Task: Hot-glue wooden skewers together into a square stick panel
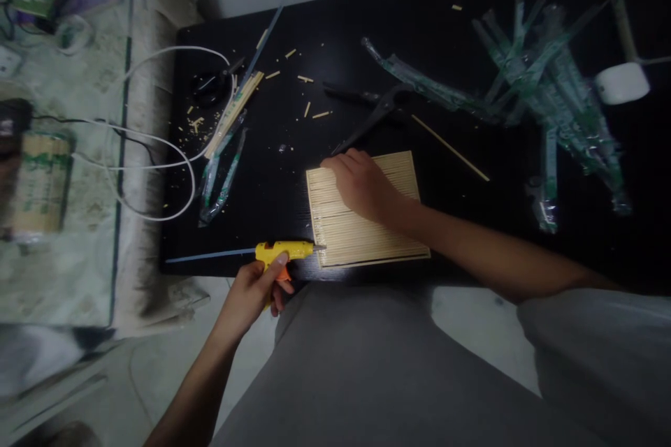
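Observation:
My left hand [262,286] is wrapped round a yellow hot glue gun [291,249] with an orange trigger. A long bluish glue stick [210,255] juts from its back end. The gun's metal nozzle is at the lower left edge of a flat rectangular panel of thin wooden sticks [377,237]. Glue glistens along the panel's left side. My right hand [361,181] lies across the upper part of the panel, its fingers bent and closed at the top edge. The fingertips are partly hidden.
Pliers [380,112] lie just beyond the panel, beside a single stick [451,147]. Black scissors [210,84], a stick bundle [235,112] and a looping white cable [152,167] are at left. Plastic wrappers [556,84] and a white charger [623,82] are at right.

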The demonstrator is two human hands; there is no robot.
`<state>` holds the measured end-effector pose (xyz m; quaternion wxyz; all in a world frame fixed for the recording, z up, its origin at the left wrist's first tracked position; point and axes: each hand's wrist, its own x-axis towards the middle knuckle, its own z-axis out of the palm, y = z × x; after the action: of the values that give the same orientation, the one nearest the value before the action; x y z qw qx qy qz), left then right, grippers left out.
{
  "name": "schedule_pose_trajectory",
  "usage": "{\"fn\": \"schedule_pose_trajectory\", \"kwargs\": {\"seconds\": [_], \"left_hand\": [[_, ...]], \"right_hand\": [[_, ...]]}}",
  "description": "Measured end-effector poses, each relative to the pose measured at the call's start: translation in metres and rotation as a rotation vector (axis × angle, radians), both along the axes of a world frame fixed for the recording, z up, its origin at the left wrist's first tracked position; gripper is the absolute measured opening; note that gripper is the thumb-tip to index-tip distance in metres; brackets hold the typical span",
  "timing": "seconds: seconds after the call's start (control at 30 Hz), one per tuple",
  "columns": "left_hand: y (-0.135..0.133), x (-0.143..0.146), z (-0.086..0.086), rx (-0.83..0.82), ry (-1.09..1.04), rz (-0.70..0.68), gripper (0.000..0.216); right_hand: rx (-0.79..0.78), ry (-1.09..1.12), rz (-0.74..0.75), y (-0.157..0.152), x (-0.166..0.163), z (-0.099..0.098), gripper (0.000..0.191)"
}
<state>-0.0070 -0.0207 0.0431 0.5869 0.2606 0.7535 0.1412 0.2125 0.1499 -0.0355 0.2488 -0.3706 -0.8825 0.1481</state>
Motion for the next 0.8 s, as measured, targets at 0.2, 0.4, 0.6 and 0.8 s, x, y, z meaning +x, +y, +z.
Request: {"fn": "schedule_pose_trajectory", "kwargs": {"seconds": [0.2, 0.4, 0.6, 0.8], "left_hand": [[0.026, -0.003, -0.004, 0.074, 0.004, 0.016, 0.063], [0.039, -0.003, -0.004, 0.111, 0.012, 0.012, 0.061], [0.021, 0.001, -0.002, 0.06, 0.009, -0.012, 0.062], [0.004, 0.005, 0.0, 0.016, 0.03, -0.017, 0.067]], "right_hand": [[-0.023, -0.018, 0.005, 0.001, 0.0, 0.001, 0.04], [-0.013, -0.012, 0.009, 0.0, 0.0, 0.002, 0.039], [0.009, -0.021, -0.001, -0.001, 0.0, 0.002, 0.037], [0.034, -0.043, -0.005, -0.001, -0.001, 0.002, 0.036]]}}
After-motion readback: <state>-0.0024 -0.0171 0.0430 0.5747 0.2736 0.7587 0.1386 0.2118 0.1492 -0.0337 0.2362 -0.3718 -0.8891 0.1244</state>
